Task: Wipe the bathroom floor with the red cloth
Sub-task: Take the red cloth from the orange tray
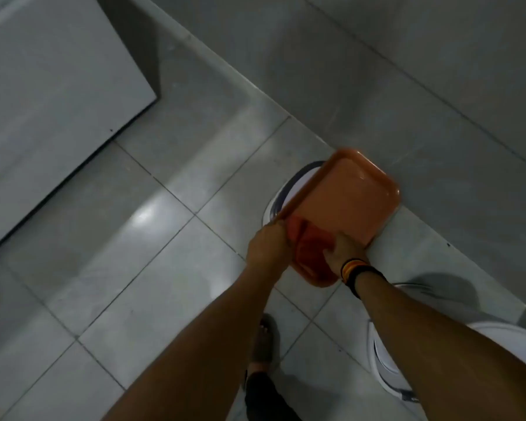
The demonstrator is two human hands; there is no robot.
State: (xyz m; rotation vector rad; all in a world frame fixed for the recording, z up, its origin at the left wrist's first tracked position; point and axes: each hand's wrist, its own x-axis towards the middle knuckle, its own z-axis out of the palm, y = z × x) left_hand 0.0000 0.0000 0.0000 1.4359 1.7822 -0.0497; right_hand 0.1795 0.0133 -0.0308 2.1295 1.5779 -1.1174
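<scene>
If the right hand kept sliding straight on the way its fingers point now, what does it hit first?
The right hand rests on the red cloth inside the orange tray, fingers pointing up-left. Going on, it would probably cross the cloth and meet the tray's left rim, which the left hand grips. Depth is hard to judge.

The orange tray covers most of the white bucket beneath; the right hand hides part of the red cloth.
</scene>
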